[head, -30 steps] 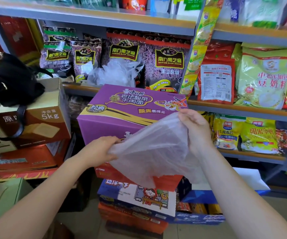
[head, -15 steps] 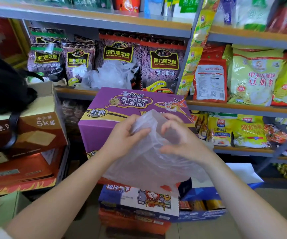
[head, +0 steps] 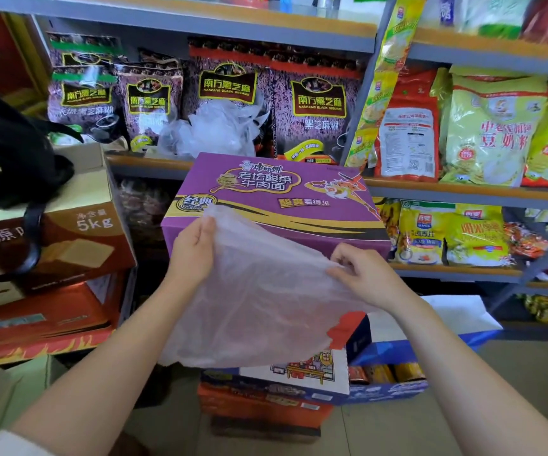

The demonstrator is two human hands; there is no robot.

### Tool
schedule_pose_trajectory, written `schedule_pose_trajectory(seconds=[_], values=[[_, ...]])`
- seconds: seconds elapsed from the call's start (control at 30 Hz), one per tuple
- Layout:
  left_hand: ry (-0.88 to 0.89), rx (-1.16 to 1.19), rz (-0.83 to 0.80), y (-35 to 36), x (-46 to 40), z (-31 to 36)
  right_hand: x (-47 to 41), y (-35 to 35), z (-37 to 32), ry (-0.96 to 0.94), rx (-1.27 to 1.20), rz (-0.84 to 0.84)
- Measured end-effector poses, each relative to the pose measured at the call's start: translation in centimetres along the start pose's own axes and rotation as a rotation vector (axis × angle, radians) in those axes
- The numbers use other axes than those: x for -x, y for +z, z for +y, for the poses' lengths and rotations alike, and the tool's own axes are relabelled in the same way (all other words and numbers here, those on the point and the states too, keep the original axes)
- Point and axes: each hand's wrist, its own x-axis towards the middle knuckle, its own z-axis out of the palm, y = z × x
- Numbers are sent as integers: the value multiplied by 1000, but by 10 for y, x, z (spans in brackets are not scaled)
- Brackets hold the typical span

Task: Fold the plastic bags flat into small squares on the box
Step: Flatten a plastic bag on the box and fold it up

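A translucent plastic bag (head: 259, 304) hangs spread out in front of a purple noodle box (head: 276, 192). My left hand (head: 193, 248) pinches the bag's upper left corner just above the box's front edge. At the bag's upper right edge my right hand (head: 361, 274) pinches the film with curled fingers. The bag's lower part droops over the box's front face and covers it. A heap of more crumpled clear plastic bags (head: 213, 130) lies on the shelf behind the box.
Shelves (head: 463, 192) of packaged food stand behind and to the right. A brown 5 kg carton (head: 78, 238) with a black handbag (head: 9, 153) on it sits at the left. Stacked cartons (head: 276, 390) support the purple box from below.
My hands were close together at the bag's top half a second ago. They have drawn apart, left up and right down to the right, stretching the bag out wide.
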Motion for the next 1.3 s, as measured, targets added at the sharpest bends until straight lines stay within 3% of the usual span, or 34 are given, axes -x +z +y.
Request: schedule_pose_trajectory(seconds=[0.07,0.17,0.23,0.27,0.33,0.43,0.63,0.8,0.97,1.2,1.3], values=[[58,-161,-20,-3,-1,-11,2,1,-1,-15,-53,1],[500,-442,-17,6,9,-2,-1,3,-9,-56,-76,24],[803,-527,-173,21,19,15,-4,2,-16,-94,-101,61],[872,-571,-273,31,23,20,-5,0,-19,-113,-126,73],[833,-655,-411,48,29,28,-5,-6,-23,-141,-180,78],[593,-626,-460,61,30,31,-2,-21,-18,-173,-171,14],[549,-528,-607,61,22,5,3,-32,28,-207,256,-335],[643,-518,-565,66,21,-15,8,-24,64,-153,205,-217],[520,-508,-564,74,29,-10,11,-28,62,-37,-279,42],[369,-226,-668,122,44,31,10,-36,43,-182,-502,67],[308,-164,-672,126,50,24,14,-48,60,-185,-353,-55]])
